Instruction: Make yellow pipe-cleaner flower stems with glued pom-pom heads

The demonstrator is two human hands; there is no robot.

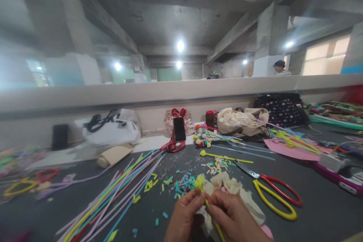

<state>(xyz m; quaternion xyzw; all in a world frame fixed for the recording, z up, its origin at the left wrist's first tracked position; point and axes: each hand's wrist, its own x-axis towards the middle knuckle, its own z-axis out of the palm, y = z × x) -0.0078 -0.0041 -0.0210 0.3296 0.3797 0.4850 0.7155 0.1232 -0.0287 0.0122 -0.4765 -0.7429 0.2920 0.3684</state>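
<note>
A small yellow flower on a thin stem (199, 182) is pinched between my two hands, low in the middle of the head view. My left hand (184, 215) grips just under the flower head with thumb and fingertips. Close beside it, my right hand (234, 215) has its fingers closed on the stem, which runs down below it. Under and behind my hands lies a crumpled cream cloth (246, 198). Small blue cut pieces (185, 183) are scattered beyond the left hand. Another yellow flower on a stem (227, 156) lies farther back.
Scissors with red and yellow handles (276, 193) lie at the right. Long coloured stems (113, 193) spread across the left. At the back stand a phone (179, 129), a white bag (113, 128), a cloth-filled beige bag (241, 119) and a bunch of finished flowers (202, 136).
</note>
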